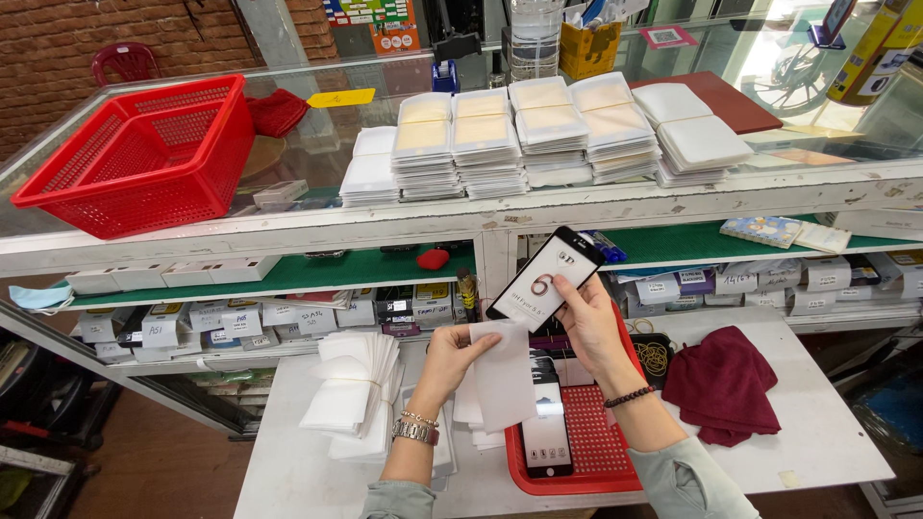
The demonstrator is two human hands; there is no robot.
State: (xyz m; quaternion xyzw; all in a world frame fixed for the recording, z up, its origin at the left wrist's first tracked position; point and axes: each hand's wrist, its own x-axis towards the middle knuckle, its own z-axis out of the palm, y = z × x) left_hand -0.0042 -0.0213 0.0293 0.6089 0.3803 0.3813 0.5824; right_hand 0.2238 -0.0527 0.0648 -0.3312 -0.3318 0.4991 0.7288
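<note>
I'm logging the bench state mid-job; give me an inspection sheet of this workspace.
Surface: white table, mostly covered.
Job's things: flat black-framed screen panel in right hand; thin white sleeve pinched by left hand.
Clutter: red tray with another panel, banded white sleeve bundle, maroon cloth, rubber bands.
Grippers: both hands bare, each holding.
Cables: nothing seen.
Surroundings: glass counter with stacked white packets, red basket; labelled boxes on shelves.

left hand (pixel 452 358) pinching, right hand (pixel 588 322) gripping, raised
</note>
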